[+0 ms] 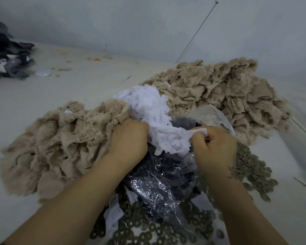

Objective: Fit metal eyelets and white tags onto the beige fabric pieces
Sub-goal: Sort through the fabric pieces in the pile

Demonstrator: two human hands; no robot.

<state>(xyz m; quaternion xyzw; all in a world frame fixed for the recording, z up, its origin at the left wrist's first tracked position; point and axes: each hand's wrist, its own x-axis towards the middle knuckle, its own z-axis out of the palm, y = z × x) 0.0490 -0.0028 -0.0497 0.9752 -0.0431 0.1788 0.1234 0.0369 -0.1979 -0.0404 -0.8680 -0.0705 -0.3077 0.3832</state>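
Nearest me, flat round eyelets (143, 232) with holed centres lie scattered, dull olive-brown, spreading right past my wrist. Over them sits a crinkled clear plastic bag (159, 184) with dark contents showing through. My left hand (128, 137) is curled at the edge of the white tags (154, 110), knuckles up, seemingly gripping them, though its fingertips are hidden. My right hand (214, 145) pinches a soft white tag (200, 130) between thumb and fingers, just above the bag's mouth. The tags form a ragged, papery heap between my hands and beyond. Fuzzy, frayed beige fabric (57, 144) is piled left of my left hand, touching it; a second beige heap (224, 96) lies farther right. Far left on the pale table (78, 82), dark fabric scraps (5, 55) sit.
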